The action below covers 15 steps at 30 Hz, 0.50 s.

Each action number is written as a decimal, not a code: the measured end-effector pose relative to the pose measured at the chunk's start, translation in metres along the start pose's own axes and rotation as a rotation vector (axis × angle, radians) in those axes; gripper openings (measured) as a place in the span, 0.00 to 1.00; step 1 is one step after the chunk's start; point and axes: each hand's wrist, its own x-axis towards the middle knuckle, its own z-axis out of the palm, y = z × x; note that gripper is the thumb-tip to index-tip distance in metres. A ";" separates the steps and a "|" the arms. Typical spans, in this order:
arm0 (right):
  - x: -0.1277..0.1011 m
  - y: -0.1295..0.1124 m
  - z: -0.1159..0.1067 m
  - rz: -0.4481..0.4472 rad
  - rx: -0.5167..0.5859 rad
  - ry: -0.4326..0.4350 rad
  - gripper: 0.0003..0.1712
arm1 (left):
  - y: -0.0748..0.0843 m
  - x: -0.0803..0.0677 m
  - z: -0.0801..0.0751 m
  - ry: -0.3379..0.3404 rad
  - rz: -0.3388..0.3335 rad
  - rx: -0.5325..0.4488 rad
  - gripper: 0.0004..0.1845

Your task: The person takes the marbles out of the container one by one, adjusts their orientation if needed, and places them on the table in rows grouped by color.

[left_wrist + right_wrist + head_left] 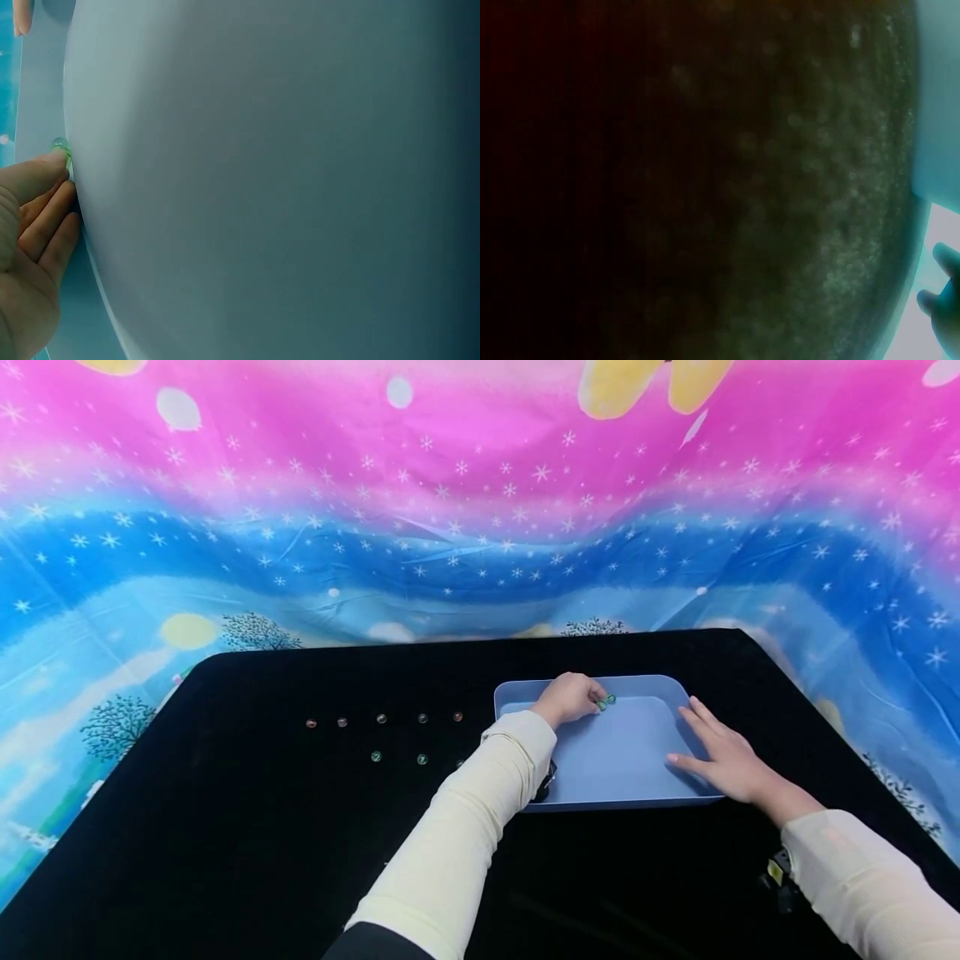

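A shallow blue tray [622,760] is seen lying on a black table [300,860], right of the middle, in front of a bright cloth backdrop [480,485] printed with stars and trees. The left hand [572,697] is reached into the far left corner of the tray, its fingers curled together, and a small green marble [609,699] is pinched at its fingertips just above the tray floor; in the left wrist view the same green marble [62,152] is glimpsed at the tip of the fingers [41,180], close against the tray's pale wall [262,187]. The right hand [723,756] is laid flat on the tray's right rim, fingers straight and spread, nothing being gripped. Its wrist view is mostly dark and blurred, so little can be made out there beyond what seem to be fingertips [941,300] at the lower right edge. On the table to the left of the tray, well apart from both hands, more marbles are set out: a row of five [382,719] and, nearer the person, a pair [398,757]. Both arms are covered by cream sleeves [465,835].
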 end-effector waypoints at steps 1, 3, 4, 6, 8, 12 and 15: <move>0.000 0.000 0.000 0.000 -0.001 0.001 0.47 | 0.000 0.000 0.000 -0.001 0.003 0.014 0.12; 0.000 0.000 0.000 0.001 -0.002 0.005 0.47 | 0.000 0.001 0.000 -0.009 0.006 0.038 0.12; 0.000 0.000 0.000 0.000 -0.004 0.007 0.47 | 0.001 0.001 0.000 -0.012 0.006 0.050 0.12; 0.000 -0.001 0.000 0.000 -0.006 0.010 0.47 | 0.001 0.000 0.000 -0.018 0.003 0.068 0.12; 0.000 -0.001 0.000 0.004 -0.006 0.012 0.48 | 0.002 -0.001 -0.001 -0.020 0.006 0.084 0.12; 0.000 -0.003 0.000 0.016 -0.007 0.010 0.48 | 0.003 -0.002 -0.002 -0.011 0.013 0.104 0.10; 0.000 -0.004 0.000 0.018 -0.008 0.007 0.48 | 0.002 -0.002 -0.002 -0.004 0.024 0.102 0.08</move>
